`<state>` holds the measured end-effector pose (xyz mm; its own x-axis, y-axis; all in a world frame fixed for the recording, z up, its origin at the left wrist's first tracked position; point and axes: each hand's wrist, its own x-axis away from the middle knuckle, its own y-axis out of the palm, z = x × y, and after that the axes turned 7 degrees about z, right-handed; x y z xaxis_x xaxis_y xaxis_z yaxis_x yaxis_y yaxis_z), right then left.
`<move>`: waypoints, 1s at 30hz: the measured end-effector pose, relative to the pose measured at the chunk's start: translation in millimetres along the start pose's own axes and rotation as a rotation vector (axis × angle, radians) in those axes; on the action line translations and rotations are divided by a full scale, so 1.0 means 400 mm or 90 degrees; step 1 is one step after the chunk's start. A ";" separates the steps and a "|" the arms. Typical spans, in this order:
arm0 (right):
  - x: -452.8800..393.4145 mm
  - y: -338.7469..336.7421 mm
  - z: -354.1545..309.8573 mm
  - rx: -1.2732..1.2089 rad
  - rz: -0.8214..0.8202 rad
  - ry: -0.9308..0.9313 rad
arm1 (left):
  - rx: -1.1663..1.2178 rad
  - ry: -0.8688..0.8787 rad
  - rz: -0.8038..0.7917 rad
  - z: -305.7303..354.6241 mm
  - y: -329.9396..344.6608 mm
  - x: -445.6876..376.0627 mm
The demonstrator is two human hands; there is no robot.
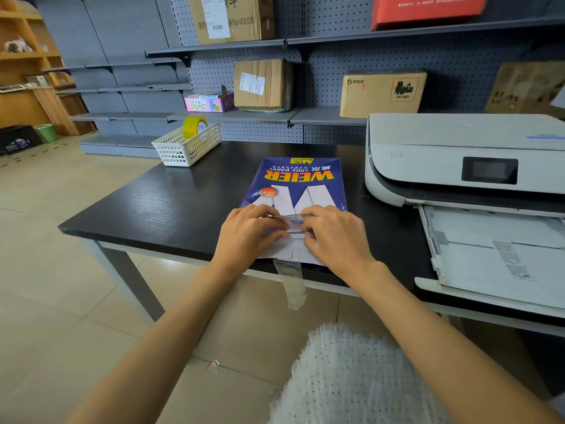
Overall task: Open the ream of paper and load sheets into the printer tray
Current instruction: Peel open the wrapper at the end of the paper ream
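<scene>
A blue ream of copy paper [298,182] lies flat on the black table [171,203], its near end at the front edge. My left hand [249,232] and my right hand [334,237] both pinch the wrapper flap at that near end, fingertips almost touching. White wrapper folds show under the hands. A strip of clear tape [292,284] hangs from the ream over the table edge. The white printer [458,160] stands to the right, and its paper tray [501,255] is pulled out toward me with white paper in it.
A white plastic basket [186,145] with a roll of yellow tape [194,127] sits at the table's back left. Grey pegboard shelves behind carry cardboard boxes [382,93]. Tiled floor lies to the left and below.
</scene>
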<state>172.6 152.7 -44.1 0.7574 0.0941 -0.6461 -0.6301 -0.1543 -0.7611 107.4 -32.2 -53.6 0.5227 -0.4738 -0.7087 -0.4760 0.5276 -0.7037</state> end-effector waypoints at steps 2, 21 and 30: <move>0.006 -0.002 -0.002 -0.001 0.012 -0.006 | -0.002 0.010 0.006 0.005 0.005 0.005; 0.088 -0.044 -0.056 -0.045 0.051 -0.034 | -0.023 0.028 0.052 0.073 -0.003 0.098; 0.163 -0.066 -0.065 -0.050 0.065 -0.046 | -0.029 0.027 0.079 0.118 -0.026 0.170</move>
<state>243.2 137.5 -64.4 0.6742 0.1436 -0.7244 -0.6858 -0.2423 -0.6863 181.1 -36.7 -92.1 0.4276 -0.4369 -0.7914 -0.5672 0.5520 -0.6112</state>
